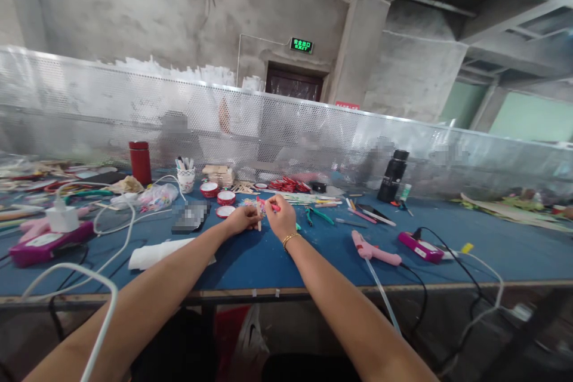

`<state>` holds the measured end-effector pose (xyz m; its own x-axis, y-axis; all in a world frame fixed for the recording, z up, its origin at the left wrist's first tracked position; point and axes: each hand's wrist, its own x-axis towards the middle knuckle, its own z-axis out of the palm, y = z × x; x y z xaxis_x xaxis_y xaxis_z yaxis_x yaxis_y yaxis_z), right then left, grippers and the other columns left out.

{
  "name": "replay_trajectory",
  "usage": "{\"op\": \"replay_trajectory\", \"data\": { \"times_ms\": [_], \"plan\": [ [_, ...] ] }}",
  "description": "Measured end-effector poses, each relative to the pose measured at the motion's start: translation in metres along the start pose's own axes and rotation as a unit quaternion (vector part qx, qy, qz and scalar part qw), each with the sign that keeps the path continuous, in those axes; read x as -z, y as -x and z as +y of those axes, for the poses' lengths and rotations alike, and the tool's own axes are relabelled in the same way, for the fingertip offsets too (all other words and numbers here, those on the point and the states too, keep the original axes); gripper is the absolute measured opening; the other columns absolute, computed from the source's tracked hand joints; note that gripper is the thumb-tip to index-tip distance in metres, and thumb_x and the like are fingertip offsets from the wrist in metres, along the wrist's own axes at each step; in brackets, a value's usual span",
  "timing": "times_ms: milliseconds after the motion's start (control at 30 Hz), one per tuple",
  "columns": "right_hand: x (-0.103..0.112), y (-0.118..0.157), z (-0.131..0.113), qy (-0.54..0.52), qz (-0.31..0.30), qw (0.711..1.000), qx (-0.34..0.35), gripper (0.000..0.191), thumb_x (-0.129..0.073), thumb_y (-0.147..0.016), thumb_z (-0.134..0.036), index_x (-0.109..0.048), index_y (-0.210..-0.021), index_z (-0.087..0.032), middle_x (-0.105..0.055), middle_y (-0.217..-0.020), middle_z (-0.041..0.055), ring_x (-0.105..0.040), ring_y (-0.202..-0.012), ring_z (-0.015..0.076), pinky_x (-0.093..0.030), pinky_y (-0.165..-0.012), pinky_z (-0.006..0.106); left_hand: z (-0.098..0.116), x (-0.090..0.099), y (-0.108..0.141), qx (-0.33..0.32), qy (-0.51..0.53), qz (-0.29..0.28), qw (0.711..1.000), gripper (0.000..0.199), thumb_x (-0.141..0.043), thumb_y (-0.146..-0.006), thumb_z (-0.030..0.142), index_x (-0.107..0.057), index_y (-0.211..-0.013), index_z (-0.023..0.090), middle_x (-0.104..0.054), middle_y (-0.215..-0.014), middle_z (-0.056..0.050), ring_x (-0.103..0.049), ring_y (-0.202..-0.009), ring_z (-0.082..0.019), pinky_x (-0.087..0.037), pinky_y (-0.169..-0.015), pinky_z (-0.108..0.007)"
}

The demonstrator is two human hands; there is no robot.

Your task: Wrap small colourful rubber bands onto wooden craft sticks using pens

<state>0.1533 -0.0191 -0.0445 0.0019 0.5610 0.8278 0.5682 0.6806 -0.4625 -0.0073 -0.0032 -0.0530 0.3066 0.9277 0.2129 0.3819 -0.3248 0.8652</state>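
Observation:
Over the middle of the blue table, my two hands are close together. My left hand [243, 219] is closed, its fingertips pinching a small wooden stick [259, 225] that points down. My right hand [282, 218], with a gold bracelet on the wrist, is wrapped round a pinkish-red pen-like thing [274, 208]; its exact kind is too small to make out. Small coloured bits [253, 202] lie just behind the hands. To their left are several red-rimmed white round lids [226, 197]. Green-handled pliers [321, 216] rest to the right of my right hand.
A pink glue gun [376, 250] and a purple power strip [419, 247] lie on the right. On the left are a phone [191, 217], a white roll [161, 254], a cup of pens [185, 179] and a red flask [140, 163]. White cables [128, 239] cross the left side.

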Motion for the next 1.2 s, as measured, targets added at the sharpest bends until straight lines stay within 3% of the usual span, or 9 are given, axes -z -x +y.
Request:
{"op": "replay_trajectory", "data": {
  "times_ms": [1200],
  "plan": [
    [0.0,0.0003,-0.0003,-0.008,0.006,1.0,-0.011,0.015,-0.049,-0.086,-0.032,-0.058,-0.08,-0.022,-0.066,-0.077,0.0015,-0.061,-0.075,0.0172,-0.045,-0.071,0.026,-0.0028,0.0001,-0.0011,-0.003,0.003,0.004,1.0,0.037,-0.069,-0.069,0.05,-0.054,-0.065,0.017,-0.061,-0.056,0.001,-0.055,-0.053,-0.011,-0.042,-0.051,-0.022]
  ]
}}
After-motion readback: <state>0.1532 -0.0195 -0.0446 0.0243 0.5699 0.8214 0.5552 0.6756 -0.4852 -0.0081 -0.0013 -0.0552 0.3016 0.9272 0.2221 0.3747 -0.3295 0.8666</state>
